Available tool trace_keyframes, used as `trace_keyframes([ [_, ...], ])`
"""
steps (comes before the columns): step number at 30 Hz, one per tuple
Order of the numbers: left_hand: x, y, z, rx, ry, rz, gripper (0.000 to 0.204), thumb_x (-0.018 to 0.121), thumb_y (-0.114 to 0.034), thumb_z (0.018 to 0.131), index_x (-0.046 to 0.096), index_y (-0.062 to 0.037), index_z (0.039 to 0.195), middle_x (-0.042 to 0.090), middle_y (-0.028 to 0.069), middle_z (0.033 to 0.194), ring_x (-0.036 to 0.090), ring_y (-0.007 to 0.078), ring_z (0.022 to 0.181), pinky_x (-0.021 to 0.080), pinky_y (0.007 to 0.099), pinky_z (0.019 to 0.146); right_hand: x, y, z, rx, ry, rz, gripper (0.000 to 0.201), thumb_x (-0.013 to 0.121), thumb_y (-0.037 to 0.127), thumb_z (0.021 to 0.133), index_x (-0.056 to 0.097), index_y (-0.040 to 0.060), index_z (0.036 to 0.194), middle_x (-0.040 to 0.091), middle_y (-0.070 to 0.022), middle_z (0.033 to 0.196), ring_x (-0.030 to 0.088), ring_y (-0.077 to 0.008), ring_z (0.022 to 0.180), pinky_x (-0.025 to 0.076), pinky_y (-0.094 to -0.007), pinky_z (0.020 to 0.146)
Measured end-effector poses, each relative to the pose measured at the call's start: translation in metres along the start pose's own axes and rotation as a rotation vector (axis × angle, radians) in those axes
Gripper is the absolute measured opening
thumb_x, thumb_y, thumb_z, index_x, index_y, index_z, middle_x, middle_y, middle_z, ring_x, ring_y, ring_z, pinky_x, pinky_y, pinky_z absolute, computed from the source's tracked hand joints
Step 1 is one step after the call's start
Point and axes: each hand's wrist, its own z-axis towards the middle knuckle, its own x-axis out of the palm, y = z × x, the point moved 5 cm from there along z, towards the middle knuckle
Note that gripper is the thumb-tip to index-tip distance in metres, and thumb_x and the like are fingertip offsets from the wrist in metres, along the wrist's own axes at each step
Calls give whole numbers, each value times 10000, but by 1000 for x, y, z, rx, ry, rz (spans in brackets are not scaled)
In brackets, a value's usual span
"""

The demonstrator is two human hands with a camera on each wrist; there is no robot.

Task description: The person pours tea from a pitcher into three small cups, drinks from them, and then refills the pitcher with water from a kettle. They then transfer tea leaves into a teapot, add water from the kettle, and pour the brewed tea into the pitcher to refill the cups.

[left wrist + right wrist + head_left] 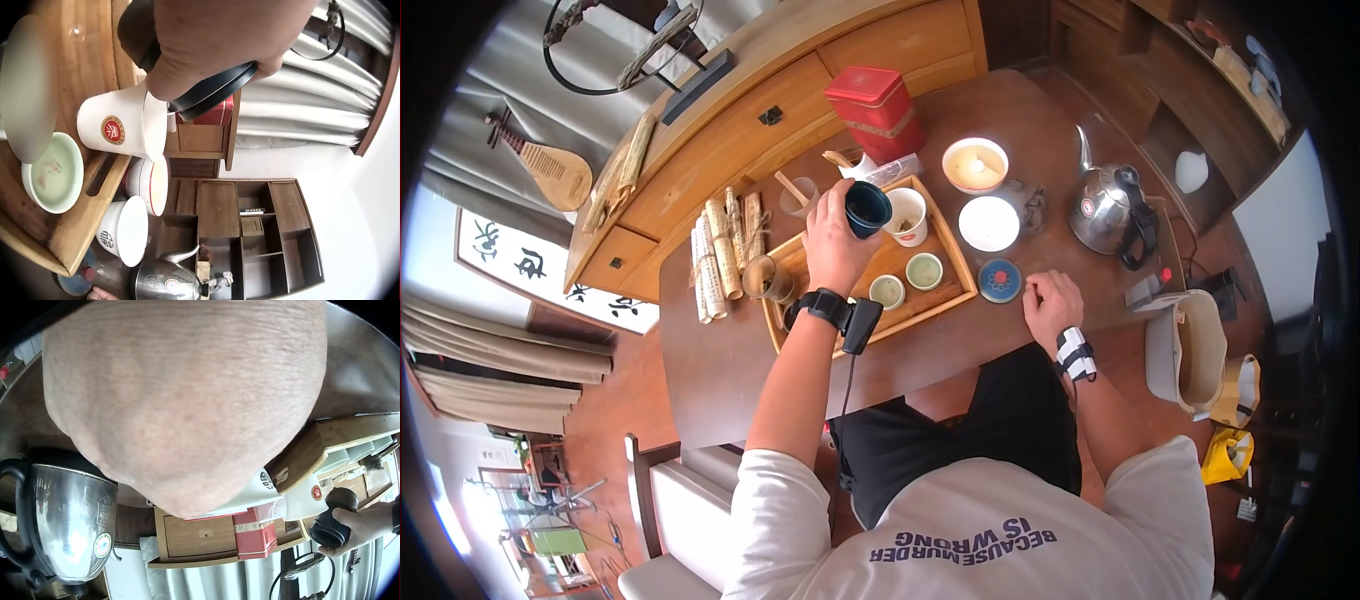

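Note:
In the head view my left hand point(838, 245) grips a dark blue-black cup point(868, 208) by its side, above the wooden tray point(956, 262). The cup tilts close beside the rim of a white paper cup point(907, 220) with a red emblem, as the left wrist view also shows. Two small pale green teacups point(923, 270) stand on the tray near that wrist. My right hand point(1052, 303) rests on the table, fingers loosely bent and holding nothing. Just left of it lies a round blue patterned lid point(1000, 281); its red knob point(89, 274) shows in the left wrist view.
Beyond the tray stand a red tin point(875, 115), a candle warmer-like lit bowl point(975, 165) and a white bowl point(988, 223). A steel kettle point(1105, 215) is at the right. Bamboo scrolls point(718, 250) and a strainer point(765, 278) lie left. A bin point(1185, 350) stands beside the table.

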Motion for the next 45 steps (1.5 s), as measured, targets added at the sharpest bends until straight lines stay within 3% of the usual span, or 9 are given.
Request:
trace_keyframes([
  [4,-1,-6,1,-28,60,84,764,869,-200,728,532,-190,1414,624,106,1385,559,385,1312,456,535,1059,-1,1,0,-5,1,1,64,703,90,858,677,72,914,660,-97,877,633,-336,848,506,-456,770],
  [13,2,-14,7,77,118,216,797,857,-144,688,528,-240,1408,608,43,1387,550,329,1321,468,574,1007,-2,2,1,-2,6,-5,60,703,89,858,668,72,902,656,-96,875,629,-336,848,501,-454,769],
  [22,3,-25,11,182,134,296,794,833,-95,691,524,-238,1408,607,35,1342,565,307,1280,457,558,1002,-3,3,1,-2,0,-1,58,707,89,852,664,75,889,652,-97,867,630,-337,846,500,-458,767],
  [45,1,-26,18,235,144,384,788,839,-86,686,533,-239,1395,609,43,1358,559,319,1304,449,551,1001,-2,1,1,-15,-6,-4,74,716,84,838,665,72,891,648,-103,860,627,-342,838,497,-462,758],
])
